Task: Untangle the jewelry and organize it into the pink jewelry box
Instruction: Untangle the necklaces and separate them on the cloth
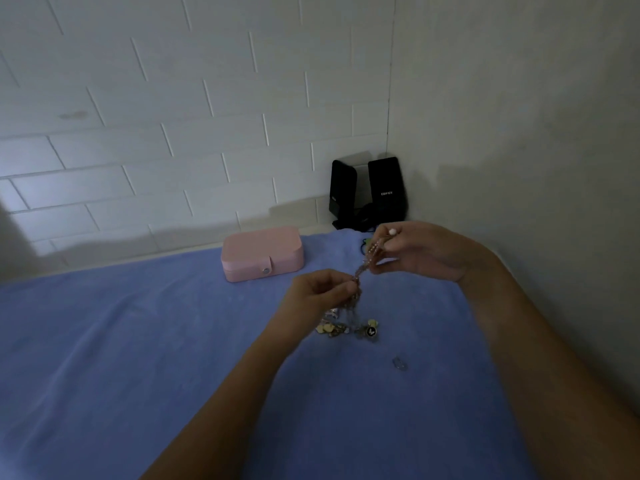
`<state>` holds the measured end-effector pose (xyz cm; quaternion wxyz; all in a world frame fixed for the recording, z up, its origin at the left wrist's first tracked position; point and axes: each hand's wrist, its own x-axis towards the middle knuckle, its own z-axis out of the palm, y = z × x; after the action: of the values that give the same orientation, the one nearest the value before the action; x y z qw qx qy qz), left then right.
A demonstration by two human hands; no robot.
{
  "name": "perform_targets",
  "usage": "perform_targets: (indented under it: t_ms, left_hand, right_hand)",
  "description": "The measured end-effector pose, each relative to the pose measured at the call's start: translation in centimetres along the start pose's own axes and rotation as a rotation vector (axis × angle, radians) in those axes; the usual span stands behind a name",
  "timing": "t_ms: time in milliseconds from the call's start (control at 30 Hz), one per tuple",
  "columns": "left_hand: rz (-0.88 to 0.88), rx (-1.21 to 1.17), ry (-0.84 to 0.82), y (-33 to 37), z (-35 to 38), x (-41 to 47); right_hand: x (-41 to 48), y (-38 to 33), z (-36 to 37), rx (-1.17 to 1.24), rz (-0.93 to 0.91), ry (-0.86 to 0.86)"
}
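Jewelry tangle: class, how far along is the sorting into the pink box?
Barely started. Done: one small piece lies apart on the blue cloth. In hand: the left hand and right hand pinch a beaded strand rising from the jewelry tangle. Left: the charms lie clumped, and the pink jewelry box sits closed, snap fastened.

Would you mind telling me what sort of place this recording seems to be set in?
Probably a room in a home, perhaps a bedroom: a blue cloth covers the surface, black speakers stand in the corner by a white brick-pattern wall, and a closed pink jewelry box sits on the cloth.
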<state>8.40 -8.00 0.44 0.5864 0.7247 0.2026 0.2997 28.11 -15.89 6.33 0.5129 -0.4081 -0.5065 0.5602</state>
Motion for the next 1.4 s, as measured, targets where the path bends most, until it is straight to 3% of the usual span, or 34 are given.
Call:
perform_targets:
  t_ms: [267, 367, 567, 633, 833, 1000, 1267, 1400]
  left_hand:
    - [-0.054, -0.019, -0.060, -0.7, -1.8, -1.2]
    - [-0.068, -0.081, -0.011, -0.9, -2.3, -1.0]
    - [-0.134, 0.117, 0.031, -1.6, -2.8, -0.6]
    - [-0.154, 0.058, 0.032, -1.3, -2.7, -0.8]
    - [-0.222, -0.460, 0.070, 0.0, -3.0, -0.8]
    - [-0.203, -0.493, 0.149, 0.6, -3.0, -0.8]
    - [-0.128, -0.533, 0.255, 1.1, -4.7, -0.7]
    - [-0.152, -0.467, 0.315, 0.9, -5.5, -0.6]
  right_hand:
    - [1.0, 1.0, 1.1, 0.026, 0.060, 0.080]
    - [1.5, 1.4, 0.9, 0.025, 0.109, 0.138]
    - [1.8, 1.6, 0.8, -0.096, 0.151, 0.199]
    - [1.9, 1.5, 0.8, -0.159, 0.167, 0.233]
    - [1.6, 1.8, -0.2, -0.346, 0.335, 0.314]
    - [1.7, 2.3, -0.5, -0.564, 0.452, 0.397]
    - [0.4, -0.1, 0.1, -0.914, 0.556, 0.317]
    - [-0.6, -2.0, 0.3, -0.845, 0.460, 0.325]
